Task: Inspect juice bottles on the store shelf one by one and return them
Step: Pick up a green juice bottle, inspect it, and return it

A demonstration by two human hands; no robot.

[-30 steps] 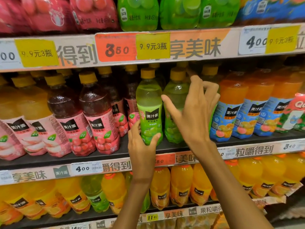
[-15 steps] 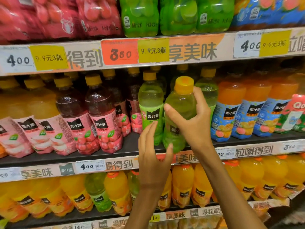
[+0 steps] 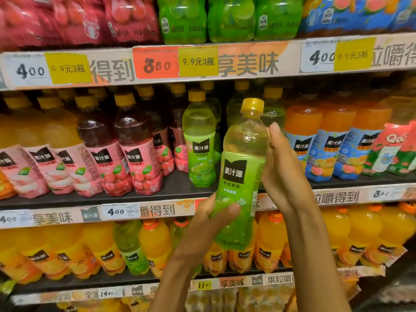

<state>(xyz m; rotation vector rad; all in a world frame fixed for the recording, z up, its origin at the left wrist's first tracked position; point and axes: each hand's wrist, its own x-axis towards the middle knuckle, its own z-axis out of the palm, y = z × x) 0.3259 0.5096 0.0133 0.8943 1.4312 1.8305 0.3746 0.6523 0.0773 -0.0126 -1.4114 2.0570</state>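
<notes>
Held bottle [image 3: 242, 176] before the middle shelf [image 3: 157, 194], left hand [image 3: 211, 219] low, right hand [image 3: 281, 167] beside.

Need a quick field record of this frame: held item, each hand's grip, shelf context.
held item: green-label clear plastic juice bottle with yellow cap, tilted slightly, lifted in front of the middle shelf
left hand: grip around the bottle's lower part
right hand: grip on the bottle's upper right side, thumb near the shoulder
nearest neighbour: second green-label bottle standing on the dark middle shelf
task stage: bottle off the shelf, not yet returned
</notes>
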